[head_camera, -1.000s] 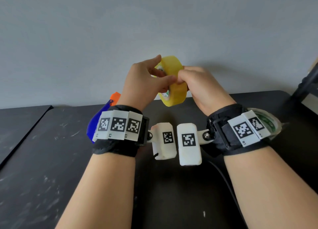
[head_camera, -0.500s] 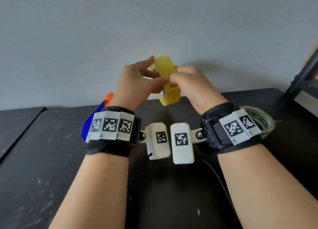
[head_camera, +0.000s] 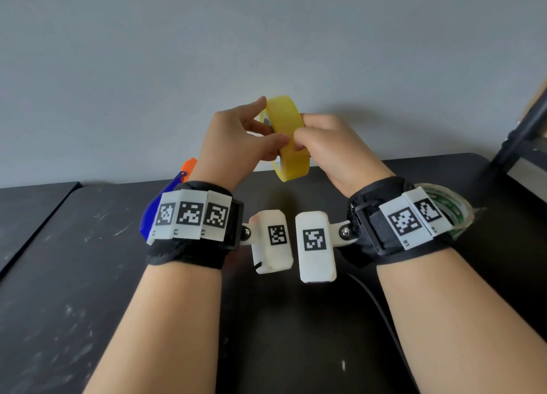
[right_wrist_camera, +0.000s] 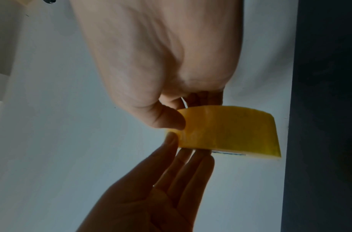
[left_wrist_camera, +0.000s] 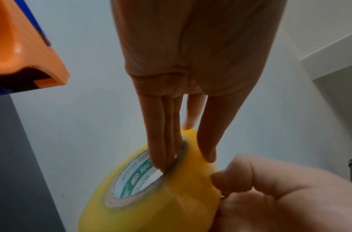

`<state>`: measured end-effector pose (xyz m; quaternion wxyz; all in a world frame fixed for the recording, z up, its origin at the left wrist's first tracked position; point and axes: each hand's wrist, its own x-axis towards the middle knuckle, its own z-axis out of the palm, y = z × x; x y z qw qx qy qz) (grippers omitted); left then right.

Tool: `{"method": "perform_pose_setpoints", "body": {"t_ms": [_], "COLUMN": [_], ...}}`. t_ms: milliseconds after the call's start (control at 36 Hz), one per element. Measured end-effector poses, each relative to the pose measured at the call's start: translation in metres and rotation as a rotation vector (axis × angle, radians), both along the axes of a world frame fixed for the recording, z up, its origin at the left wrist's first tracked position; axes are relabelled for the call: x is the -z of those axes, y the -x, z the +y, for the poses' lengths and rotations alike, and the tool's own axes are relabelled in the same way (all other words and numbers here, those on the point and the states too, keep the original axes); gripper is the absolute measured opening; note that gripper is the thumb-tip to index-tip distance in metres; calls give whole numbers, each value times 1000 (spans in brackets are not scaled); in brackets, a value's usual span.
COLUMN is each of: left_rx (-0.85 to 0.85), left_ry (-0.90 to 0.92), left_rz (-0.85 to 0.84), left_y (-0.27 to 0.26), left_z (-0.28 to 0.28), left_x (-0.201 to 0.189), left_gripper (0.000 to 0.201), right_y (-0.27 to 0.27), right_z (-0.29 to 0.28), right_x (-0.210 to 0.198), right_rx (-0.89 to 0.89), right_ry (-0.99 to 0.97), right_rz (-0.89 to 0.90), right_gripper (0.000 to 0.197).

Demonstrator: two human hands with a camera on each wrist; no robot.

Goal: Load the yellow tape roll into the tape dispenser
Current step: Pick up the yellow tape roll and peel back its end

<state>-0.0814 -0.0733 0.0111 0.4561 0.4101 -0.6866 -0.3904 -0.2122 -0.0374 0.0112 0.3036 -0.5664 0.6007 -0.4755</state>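
Both hands hold the yellow tape roll [head_camera: 288, 136] upright in the air above the far part of the black table [head_camera: 74, 290]. My left hand [head_camera: 236, 145] grips it with fingers [left_wrist_camera: 161, 141] inside the printed core and the thumb on the outer band. My right hand [head_camera: 331, 148] pinches the roll's outer surface [right_wrist_camera: 226, 130] with its thumb [right_wrist_camera: 167, 119] at the band's edge. The blue and orange tape dispenser [head_camera: 165, 201] lies on the table behind my left wrist, mostly hidden; its orange part [left_wrist_camera: 22, 51] shows in the left wrist view.
A second roll [head_camera: 450, 210] with a green-printed core lies on the table behind my right wrist. A dark frame [head_camera: 521, 139] stands at the far right. A grey wall [head_camera: 266, 38] rises behind the table. A cable [head_camera: 381, 311] runs under my right forearm.
The roll has turned a little between the hands, its band now facing the camera more edge-on. Both hands keep their hold and stay close together.
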Motion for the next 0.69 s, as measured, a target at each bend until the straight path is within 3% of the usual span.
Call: {"method": "perform_pose_setpoints", "body": {"t_ms": [167, 306, 389, 555, 694], "left_rx": [7, 18, 1, -67, 43], "left_ry": [-19, -44, -48, -3, -15], "left_rz": [16, 57, 86, 67, -29], "left_y": [1, 0, -1, -4, -8], "left_z": [1, -1, -3, -6, -5], "left_x": [1, 3, 2, 2, 3], "left_gripper": [75, 73, 67, 22, 26], "right_y": [0, 0, 5, 13, 18], "right_z": [0, 2, -1, 1, -3], "right_x": [0, -6, -8, -2, 1], "right_rx": [0, 12, 0, 6, -10], "right_ry": [-2, -64, -97, -62, -2], "right_rz": [4, -82, -103, -169, -299], "right_gripper": [43, 10, 17, 65, 54]}}
